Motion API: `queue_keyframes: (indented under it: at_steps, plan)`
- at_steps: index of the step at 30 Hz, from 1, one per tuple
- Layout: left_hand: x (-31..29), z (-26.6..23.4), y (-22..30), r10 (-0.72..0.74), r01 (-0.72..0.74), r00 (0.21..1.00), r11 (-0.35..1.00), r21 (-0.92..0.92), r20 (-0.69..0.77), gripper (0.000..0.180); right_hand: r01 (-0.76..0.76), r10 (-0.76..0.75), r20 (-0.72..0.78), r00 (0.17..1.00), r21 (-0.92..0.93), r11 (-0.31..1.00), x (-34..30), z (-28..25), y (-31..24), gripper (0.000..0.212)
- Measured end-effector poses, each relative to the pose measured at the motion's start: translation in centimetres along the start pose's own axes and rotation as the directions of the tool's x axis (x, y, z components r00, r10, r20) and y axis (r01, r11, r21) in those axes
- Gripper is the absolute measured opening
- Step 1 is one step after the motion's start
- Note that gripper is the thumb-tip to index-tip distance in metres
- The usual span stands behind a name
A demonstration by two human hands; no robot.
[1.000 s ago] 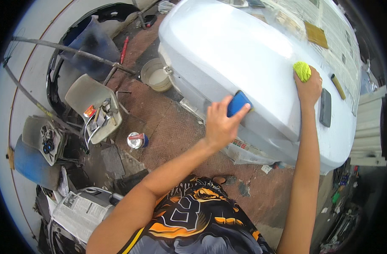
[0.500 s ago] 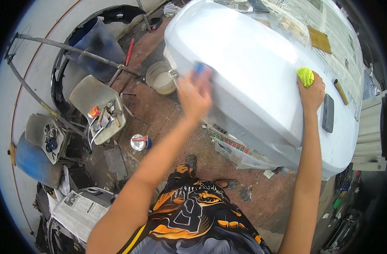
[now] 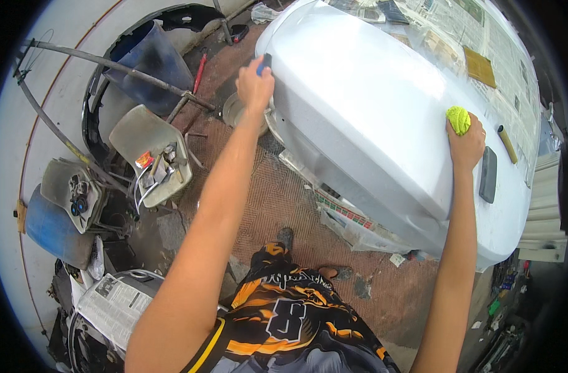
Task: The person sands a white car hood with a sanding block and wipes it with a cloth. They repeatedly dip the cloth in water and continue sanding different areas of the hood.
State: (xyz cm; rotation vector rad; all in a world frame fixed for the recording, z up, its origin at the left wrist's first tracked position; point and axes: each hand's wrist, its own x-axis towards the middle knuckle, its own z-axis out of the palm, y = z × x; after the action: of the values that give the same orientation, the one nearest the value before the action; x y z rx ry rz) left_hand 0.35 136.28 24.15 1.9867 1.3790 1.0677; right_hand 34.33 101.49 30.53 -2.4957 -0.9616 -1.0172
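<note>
A large glossy white car body panel (image 3: 365, 93) stretches from the upper middle to the right. At its far left edge my left hand (image 3: 255, 90) is closed around a small blue and dark block (image 3: 265, 64), perhaps a sanding block. My right hand (image 3: 467, 144) rests on the panel's right part, its fingers wrapped round a crumpled yellow-green cloth (image 3: 459, 119). Beside that wrist lies a dark grey flat block (image 3: 487, 175). A short brown tube-like piece (image 3: 507, 145) lies a little farther right.
Newspaper masking (image 3: 433, 37) covers the area beyond the panel, with a brown sheet (image 3: 480, 67) on it. A bucket (image 3: 233, 110) stands below my left hand. To the left are a chair (image 3: 139, 133) holding tools, a metal pipe frame (image 3: 110, 59) and a blue drum (image 3: 54, 227).
My left hand has moved up and left with the block, from the panel's side to its far left edge. My right hand stays on the panel with the cloth; the view has shifted slightly.
</note>
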Motion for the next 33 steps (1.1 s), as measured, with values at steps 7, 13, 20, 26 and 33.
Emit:
queue_keyframes:
  at_steps: [7,13,20,26,33]
  plan:
    - [-15.3,1.0,4.7,0.496,-0.495,0.868,0.865,-0.08,-0.015,0.044,0.015,-0.016,-0.033,0.999,-0.019,1.0,-0.5,-0.3,1.8,0.055]
    - [-4.3,1.0,1.6,-0.042,0.035,0.996,0.995,-0.089,-0.081,0.045,0.008,-0.008,-0.01,1.0,0.0,1.0,0.0,0.0,0.0,0.055]
    - [-24.0,2.2,9.3,0.647,-0.637,0.762,0.751,-0.173,0.001,0.051,0.004,-0.005,-0.041,0.999,-0.021,1.0,-0.7,-0.6,1.4,0.055]
    - [-7.6,0.0,4.2,0.017,-0.017,1.0,1.0,0.005,-0.002,0.043,0.004,-0.004,-0.03,1.0,0.0,1.0,0.1,0.1,0.1,0.055]
    - [-24.2,2.6,9.4,0.615,-0.595,0.789,0.767,-0.238,0.01,0.056,-0.019,0.019,-0.031,0.999,0.001,1.0,-0.7,-0.2,1.5,0.056]
